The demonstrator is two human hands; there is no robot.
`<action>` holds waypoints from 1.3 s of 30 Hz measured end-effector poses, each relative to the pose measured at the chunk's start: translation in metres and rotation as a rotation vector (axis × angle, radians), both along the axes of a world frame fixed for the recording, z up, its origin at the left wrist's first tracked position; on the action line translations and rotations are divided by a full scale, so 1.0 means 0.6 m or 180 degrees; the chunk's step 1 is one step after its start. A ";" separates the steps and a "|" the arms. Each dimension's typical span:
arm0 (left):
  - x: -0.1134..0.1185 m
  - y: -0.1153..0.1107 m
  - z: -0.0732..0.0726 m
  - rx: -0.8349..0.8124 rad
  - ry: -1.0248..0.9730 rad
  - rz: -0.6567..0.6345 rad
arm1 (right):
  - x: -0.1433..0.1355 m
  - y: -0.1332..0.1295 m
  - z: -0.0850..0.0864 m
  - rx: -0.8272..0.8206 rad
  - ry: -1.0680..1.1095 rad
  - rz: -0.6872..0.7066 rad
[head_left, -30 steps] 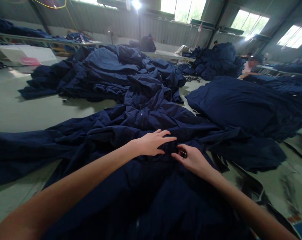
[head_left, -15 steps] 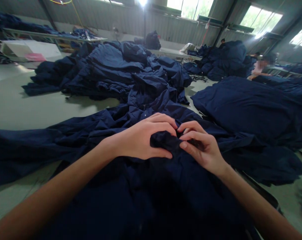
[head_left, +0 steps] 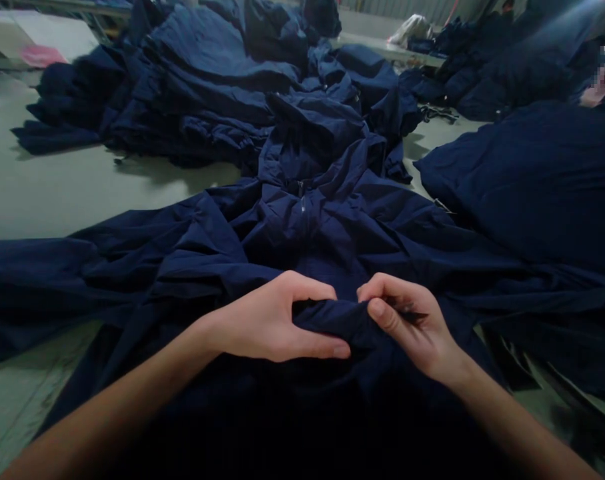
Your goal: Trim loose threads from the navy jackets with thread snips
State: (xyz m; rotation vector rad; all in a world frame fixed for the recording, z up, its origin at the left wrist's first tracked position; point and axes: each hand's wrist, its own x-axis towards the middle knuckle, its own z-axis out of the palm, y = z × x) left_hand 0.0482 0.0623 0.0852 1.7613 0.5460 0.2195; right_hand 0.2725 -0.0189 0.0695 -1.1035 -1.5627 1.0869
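A navy hooded jacket (head_left: 327, 233) lies spread out before me, its hood at the far end and its sleeves reaching to both sides. The zip (head_left: 303, 203) shows below the collar. My left hand (head_left: 277, 320) is closed round a raised fold of the jacket's front, thumb on the near side and fingers behind. Just to the right, my right hand (head_left: 412, 320) pinches the same fold between thumb and forefinger. The fingertips behind the cloth are hidden. Dark cloth fills the near part of the view, where details are lost.
A large heap of navy garments (head_left: 207, 87) lies beyond the hood. Another navy pile (head_left: 537, 187) stands at the right. The pale table top (head_left: 27, 187) shows at the left, with a pink item (head_left: 42, 56) farther back. Part of another person (head_left: 602, 83) appears at the far right.
My view has tipped down and closer. Both hands now sit lower on the jacket and slightly farther apart, still on the fold, and more of the zip and collar shows.
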 end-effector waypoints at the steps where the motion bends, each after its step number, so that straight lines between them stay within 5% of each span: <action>1: 0.001 0.003 -0.007 -0.0171 -0.0003 0.0037 | 0.003 0.000 -0.004 -0.0107 0.0020 0.0001; 9: 0.011 0.018 -0.072 -0.1687 -0.0707 -0.0172 | 0.013 0.015 -0.037 -0.1022 0.0217 0.0323; 14: 0.015 0.014 -0.104 -0.1983 -0.0223 -0.0206 | 0.015 0.017 -0.074 -0.1268 0.0638 0.0304; 17: 0.020 0.014 -0.098 -0.1585 -0.0409 -0.0172 | 0.020 0.013 -0.080 -0.1079 0.0808 0.0355; 22: 0.024 0.011 -0.048 -0.0666 -0.1204 -0.0121 | 0.020 0.008 -0.068 -0.0844 0.1212 0.0559; 25: 0.018 0.005 -0.027 -0.0562 -0.1171 -0.0138 | 0.014 0.006 -0.066 -0.0800 0.1147 0.0803; 29: 0.009 0.008 -0.019 -0.0165 -0.0854 -0.0225 | 0.015 0.006 -0.061 -0.0442 0.1133 0.0608; 35: 0.009 0.007 -0.010 0.1328 0.0137 -0.0137 | 0.022 0.004 -0.023 0.0292 -0.0498 0.0120; 39: 0.013 -0.005 -0.010 0.1140 0.0175 0.0108 | 0.008 -0.003 -0.018 0.0050 -0.0777 -0.0051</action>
